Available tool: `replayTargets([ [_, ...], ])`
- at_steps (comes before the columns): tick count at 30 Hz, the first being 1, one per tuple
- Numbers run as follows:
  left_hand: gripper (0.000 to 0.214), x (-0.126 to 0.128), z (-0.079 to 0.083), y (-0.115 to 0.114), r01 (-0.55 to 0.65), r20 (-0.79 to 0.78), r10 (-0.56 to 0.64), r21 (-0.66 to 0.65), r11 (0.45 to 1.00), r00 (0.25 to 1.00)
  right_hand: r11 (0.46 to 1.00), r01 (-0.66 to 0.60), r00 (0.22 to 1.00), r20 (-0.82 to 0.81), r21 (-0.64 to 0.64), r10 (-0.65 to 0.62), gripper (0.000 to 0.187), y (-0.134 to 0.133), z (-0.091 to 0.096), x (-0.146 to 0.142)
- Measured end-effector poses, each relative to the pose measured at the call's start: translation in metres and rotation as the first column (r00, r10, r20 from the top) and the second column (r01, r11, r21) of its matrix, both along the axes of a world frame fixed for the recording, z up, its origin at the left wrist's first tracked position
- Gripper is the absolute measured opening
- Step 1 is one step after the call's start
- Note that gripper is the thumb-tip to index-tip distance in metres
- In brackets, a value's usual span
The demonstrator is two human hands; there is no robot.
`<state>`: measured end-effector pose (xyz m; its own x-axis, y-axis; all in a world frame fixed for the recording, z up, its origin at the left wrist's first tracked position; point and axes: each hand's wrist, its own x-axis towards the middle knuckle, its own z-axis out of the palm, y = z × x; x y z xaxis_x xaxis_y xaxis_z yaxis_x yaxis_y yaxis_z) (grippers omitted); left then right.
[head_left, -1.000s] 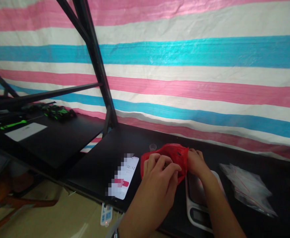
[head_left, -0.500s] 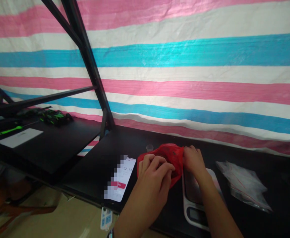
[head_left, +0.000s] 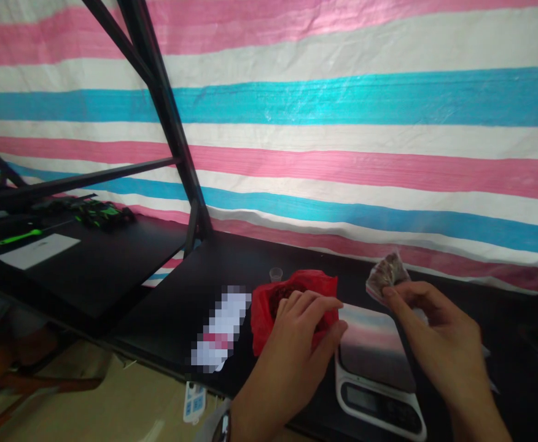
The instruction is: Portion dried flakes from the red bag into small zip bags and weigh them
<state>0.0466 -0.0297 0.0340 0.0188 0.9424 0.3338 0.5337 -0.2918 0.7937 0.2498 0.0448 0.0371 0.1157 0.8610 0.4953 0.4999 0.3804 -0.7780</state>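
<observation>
A red plastic bag stands with its mouth open, dark reddish-brown bits visible inside. My left hand lies over the bag's right side, thumb and forefinger apart, with nothing seen between them. To the right, my right hand pinches a small clear zip bag with brownish contents, raised off the table. Below and between the hands sits a white kitchen scale, nothing on its shiny plate. Its display is too dim to read.
Left of the red bag lies a phone, partly blurred out. A small clear cup stands behind the bag. My right arm mostly hides a pile of clear bags. A black metal frame and striped sheeting rise behind the black table.
My right hand has left the red bag's edge and moved right, now gripping a small filled zip bag. The scale's plate is uncovered. My left hand has shifted slightly right, its fingers spreading.
</observation>
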Motion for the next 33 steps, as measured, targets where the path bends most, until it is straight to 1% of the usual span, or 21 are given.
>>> replayTargets([
  [3,0.018,0.008,0.000,0.000,0.021,0.188,-0.016,-0.022,1.000,0.982,0.991,-0.134,0.990,0.035,0.004,0.134,0.024,-0.022,0.016,-0.018],
  [5,0.014,0.010,0.001,0.000,0.006,0.279,0.001,-0.026,1.000,0.960,0.981,-0.194,0.980,0.038,0.000,0.194,0.024,-0.028,0.022,-0.031],
  [8,0.015,0.011,0.007,0.000,-0.091,0.359,0.089,-0.010,0.996,0.929,0.979,-0.202,0.979,0.033,-0.016,0.203,0.027,-0.026,0.022,-0.040],
  [10,0.011,0.010,0.009,0.001,-0.130,0.372,0.131,-0.027,0.991,0.919,0.984,-0.176,0.984,0.029,-0.021,0.176,0.029,-0.023,0.020,-0.040],
  [11,0.010,0.009,0.009,0.001,-0.119,0.372,0.128,-0.046,0.992,0.919,0.986,-0.168,0.985,0.026,-0.023,0.168,0.029,-0.022,0.019,-0.039],
  [14,0.010,0.010,0.007,0.002,-0.032,0.377,0.065,-0.094,0.995,0.924,0.983,-0.184,0.983,0.024,-0.025,0.185,0.026,-0.023,0.020,-0.038],
  [17,0.015,0.013,0.005,0.001,-0.008,0.402,0.044,-0.090,0.996,0.915,0.983,-0.186,0.981,0.053,0.000,0.186,0.025,-0.030,0.025,-0.040],
  [20,0.018,0.015,0.005,0.001,0.027,0.413,0.009,-0.081,0.996,0.911,0.983,-0.180,0.977,0.118,0.024,0.176,0.024,-0.034,0.030,-0.039],
  [24,0.024,0.016,0.006,0.001,0.014,0.447,0.026,-0.087,0.996,0.894,0.977,-0.213,0.960,0.191,0.019,0.206,0.025,-0.036,0.031,-0.033],
  [26,0.024,0.015,0.006,0.002,0.023,0.471,0.018,-0.081,0.996,0.882,0.976,-0.220,0.955,0.206,0.009,0.213,0.021,-0.036,0.031,-0.031],
  [28,0.024,0.014,0.006,0.003,0.047,0.501,-0.001,-0.079,0.996,0.866,0.980,-0.200,0.961,0.197,0.014,0.194,0.015,-0.038,0.031,-0.029],
  [29,0.024,0.014,0.006,0.003,0.056,0.520,-0.005,-0.082,0.995,0.854,0.980,-0.200,0.963,0.190,0.015,0.193,0.015,-0.039,0.031,-0.029],
  [31,0.025,0.012,0.006,0.004,0.073,0.559,-0.013,-0.084,0.994,0.829,0.970,-0.244,0.951,0.193,-0.004,0.240,0.016,-0.042,0.031,-0.029],
  [33,0.025,0.012,0.006,0.004,0.085,0.587,-0.024,-0.076,0.993,0.809,0.947,-0.318,0.924,0.208,-0.053,0.322,0.016,-0.044,0.029,-0.030],
])
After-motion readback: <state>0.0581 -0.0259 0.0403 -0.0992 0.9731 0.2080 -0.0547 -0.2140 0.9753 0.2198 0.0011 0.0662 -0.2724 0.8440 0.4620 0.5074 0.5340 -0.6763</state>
